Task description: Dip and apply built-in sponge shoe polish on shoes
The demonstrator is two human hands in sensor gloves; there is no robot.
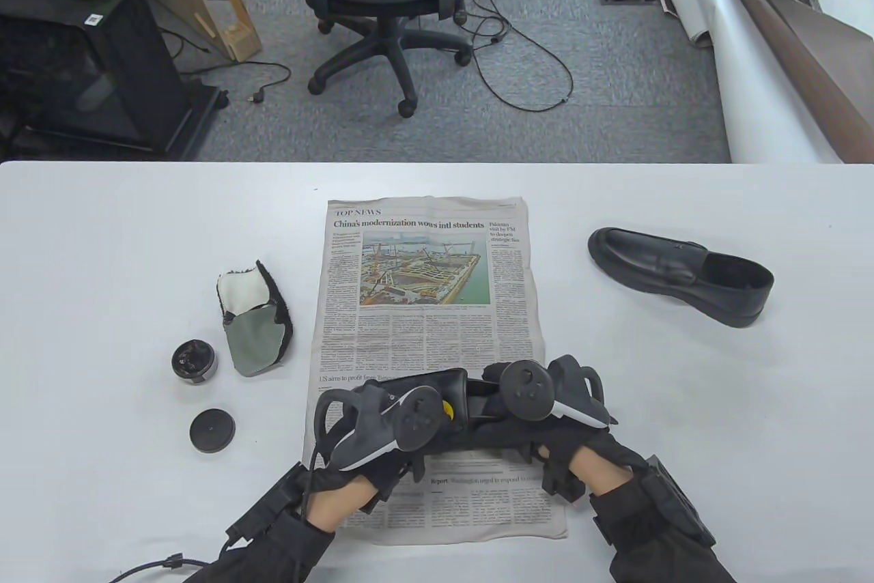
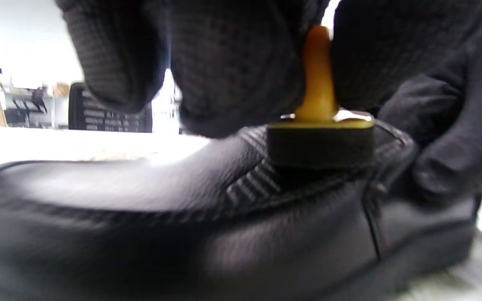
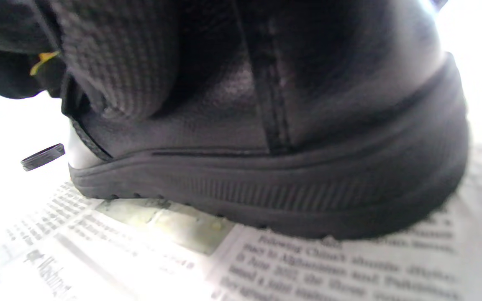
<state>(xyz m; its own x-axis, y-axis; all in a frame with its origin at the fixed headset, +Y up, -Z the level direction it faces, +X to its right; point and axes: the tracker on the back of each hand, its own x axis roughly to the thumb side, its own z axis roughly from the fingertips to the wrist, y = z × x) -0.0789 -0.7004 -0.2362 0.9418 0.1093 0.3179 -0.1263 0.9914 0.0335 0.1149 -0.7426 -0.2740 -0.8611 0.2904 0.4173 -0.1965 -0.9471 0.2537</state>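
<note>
Shoe (image 2: 140, 217) lies on the newspaper (image 1: 423, 310), near its front edge, under both my hands. My left hand (image 1: 372, 429) pinches the yellow stem of the sponge (image 2: 319, 144), whose dark foam pad presses flat on the ribbed band of the upper. My right hand (image 1: 546, 405) grips the heel end, steadying it. This looks like the applying step; next I'd sweep across the smooth, glossy leather. The open tin (image 1: 194, 360) sits left of the newspaper.

I count two black shoes (image 1: 683, 272) (image 2: 182, 217), one newspaper (image 1: 423, 337), one open polish tin (image 1: 194, 360), one lid (image 1: 212, 430), one cloth (image 1: 254, 318), one sponge applicator (image 2: 319, 138).
</note>
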